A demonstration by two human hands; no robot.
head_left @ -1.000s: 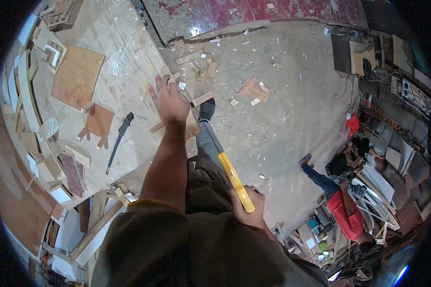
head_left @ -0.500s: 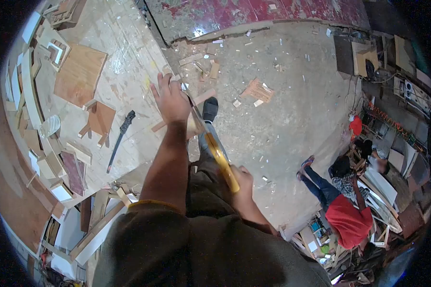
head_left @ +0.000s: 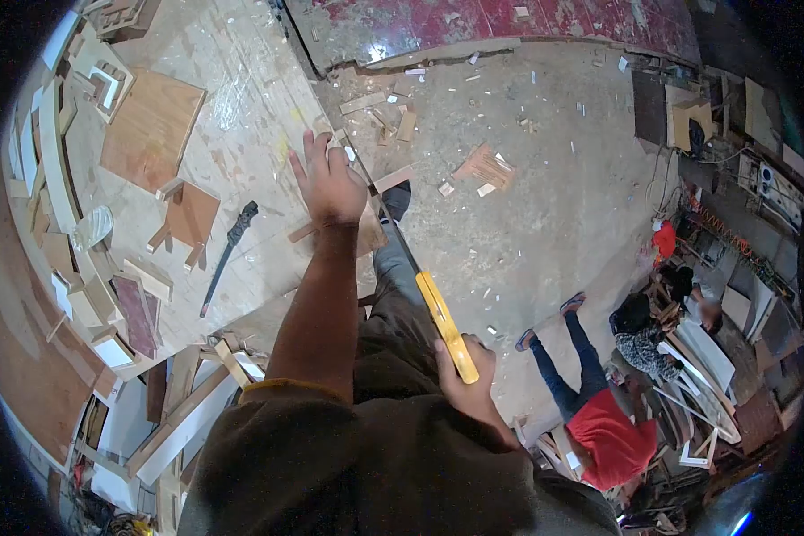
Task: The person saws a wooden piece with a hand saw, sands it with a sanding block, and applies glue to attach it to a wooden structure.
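My right hand (head_left: 470, 380) is wrapped round the yellow handle of a saw (head_left: 444, 323). Its thin blade runs up and to the left past my left hand, across a narrow wood strip (head_left: 395, 179) that sticks out over the table's edge. My left hand (head_left: 333, 186) lies on the strip with its fingers spread, pressing it on the table (head_left: 259, 179). Part of the strip is hidden under that hand. A dark tool with a wrapped grip (head_left: 230, 255) lies on the table to the left of my left arm.
Plywood pieces (head_left: 152, 132) and a small wooden assembly (head_left: 190, 216) lie on the table's left. Wood scraps (head_left: 486, 168) litter the floor (head_left: 545, 232). At the lower right are a person in a red top (head_left: 611, 439) and another person beside piled boards (head_left: 706, 357).
My right hand and the saw have moved down and right, drawing the blade back. The person in red has shifted left, legs now further apart.
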